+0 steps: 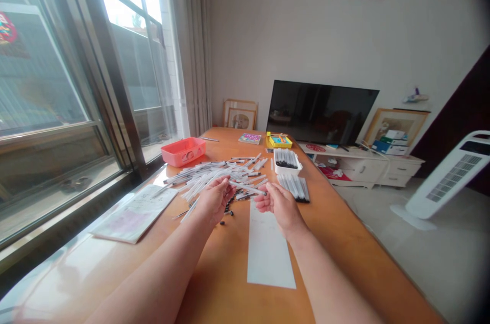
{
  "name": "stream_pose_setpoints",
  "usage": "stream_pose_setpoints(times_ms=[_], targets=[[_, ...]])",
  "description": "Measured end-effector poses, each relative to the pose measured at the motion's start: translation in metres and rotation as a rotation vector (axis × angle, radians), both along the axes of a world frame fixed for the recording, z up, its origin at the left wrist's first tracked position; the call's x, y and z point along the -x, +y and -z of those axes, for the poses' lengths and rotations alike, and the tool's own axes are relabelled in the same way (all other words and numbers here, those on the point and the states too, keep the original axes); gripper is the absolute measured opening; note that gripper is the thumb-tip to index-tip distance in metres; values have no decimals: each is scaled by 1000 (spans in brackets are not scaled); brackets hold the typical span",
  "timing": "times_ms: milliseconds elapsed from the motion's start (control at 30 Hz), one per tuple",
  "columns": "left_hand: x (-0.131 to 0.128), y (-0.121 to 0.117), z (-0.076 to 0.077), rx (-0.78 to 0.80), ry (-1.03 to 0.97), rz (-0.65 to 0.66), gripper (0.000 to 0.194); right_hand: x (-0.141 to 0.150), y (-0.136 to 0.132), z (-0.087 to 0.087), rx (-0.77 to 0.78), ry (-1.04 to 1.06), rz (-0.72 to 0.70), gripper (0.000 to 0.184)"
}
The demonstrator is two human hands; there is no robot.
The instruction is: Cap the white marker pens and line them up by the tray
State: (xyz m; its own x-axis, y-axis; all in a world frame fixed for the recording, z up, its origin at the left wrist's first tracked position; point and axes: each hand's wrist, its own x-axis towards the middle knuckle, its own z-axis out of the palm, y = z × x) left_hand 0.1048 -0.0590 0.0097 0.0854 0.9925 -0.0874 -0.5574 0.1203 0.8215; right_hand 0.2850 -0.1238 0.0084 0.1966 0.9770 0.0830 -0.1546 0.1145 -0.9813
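Observation:
Between my two hands a translucent pen [247, 189] with a dark end is stretched out sideways above the table. My left hand [215, 200] pinches its left end, and my right hand [278, 205] grips the dark end on the right. Just beyond lies a loose heap of clear pen barrels and pens [206, 175]. Small black caps [222, 222] are scattered near my left hand. To the right, a white container [288, 168] holds upright-leaning pens, and a row of pens [294, 187] with black ends lies in front of it.
A white paper strip [270, 255] lies below my right hand. A booklet [133, 213] is at left, and a red plastic basket [184, 152] stands behind the heap. Farther back are a yellow box [280, 141] and a colourful book [250, 138]. The table's right edge borders the floor.

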Motion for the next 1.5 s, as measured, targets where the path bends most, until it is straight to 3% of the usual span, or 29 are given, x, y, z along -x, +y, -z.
stream_pose_setpoints(times_ms=[267, 433, 533, 700, 833, 1000, 1167, 1500], targets=[[2, 5, 3, -39, 17, -20, 15, -14, -2, -3, 109, -134, -67, 38], [2, 6, 3, -34, 49, -56, 39, -19, -5, -10, 58, -143, -61, 31], [3, 7, 1, -12, 118, -102, 49, -36, -1, -11, 18, -112, 103, 30], [4, 9, 1, -10, 201, -131, 41, -91, 11, 1, -14, -145, 664, 32], [3, 9, 2, -14, 226, -140, 39, -127, 11, 16, 171, -430, 894, 41], [5, 11, 3, -17, 234, -127, 36, -136, 6, 23, 306, -549, 928, 34], [6, 12, 5, -21, 267, -128, 35, -129, 8, 21, 383, -707, 861, 29], [5, 10, 4, -19, 287, -140, 36, -129, 13, 24, 447, -729, 770, 30]])
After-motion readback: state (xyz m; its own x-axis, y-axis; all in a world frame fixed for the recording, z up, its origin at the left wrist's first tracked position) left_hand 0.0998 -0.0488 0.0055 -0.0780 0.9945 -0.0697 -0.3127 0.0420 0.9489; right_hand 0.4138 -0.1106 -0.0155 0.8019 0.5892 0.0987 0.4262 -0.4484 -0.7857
